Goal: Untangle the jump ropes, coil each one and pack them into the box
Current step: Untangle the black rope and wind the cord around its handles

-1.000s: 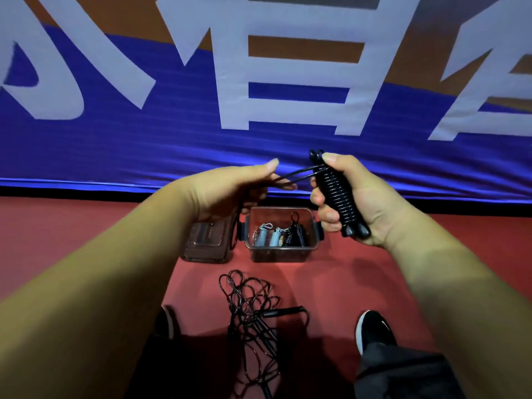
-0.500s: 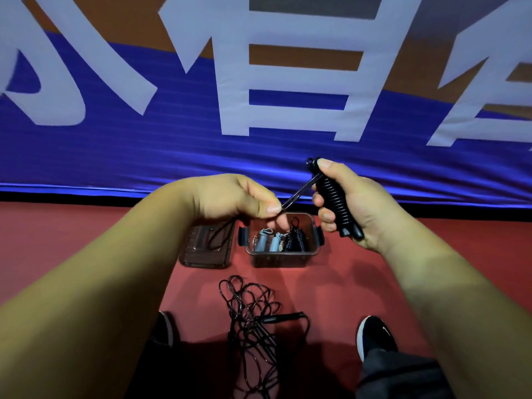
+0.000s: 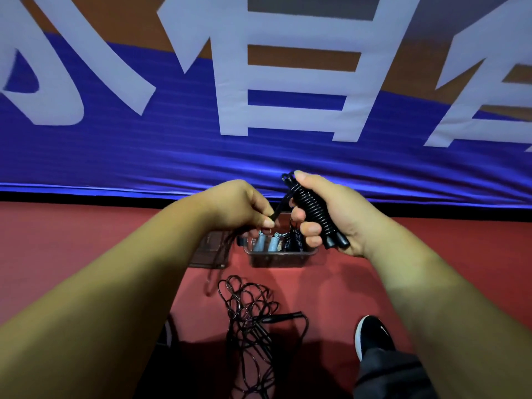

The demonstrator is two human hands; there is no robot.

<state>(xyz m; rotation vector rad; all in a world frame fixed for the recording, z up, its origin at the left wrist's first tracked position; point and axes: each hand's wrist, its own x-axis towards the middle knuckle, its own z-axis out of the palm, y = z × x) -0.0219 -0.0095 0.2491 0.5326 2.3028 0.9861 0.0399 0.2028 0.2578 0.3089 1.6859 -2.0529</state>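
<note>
Hands, left (image 3: pixel 239 205) and right (image 3: pixel 341 216), grip rope (image 3: pixel 314 209) above box (image 3: pixel 280 257).

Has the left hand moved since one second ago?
Yes. The left hand has come down toward the box; its fingertips were clearly above the far rim and now overlap it, pinching the rope.

Cropped, unreadable white characters (image 3: pixel 231 90) on banner (image 3: pixel 115 156)

A blue and brown banner (image 3: pixel 115 156) with large white characters hung behind the red floor (image 3: pixel 475 240), where a black shoe (image 3: pixel 371 335) rested, touching a dark trouser leg (image 3: pixel 385 372).
</note>
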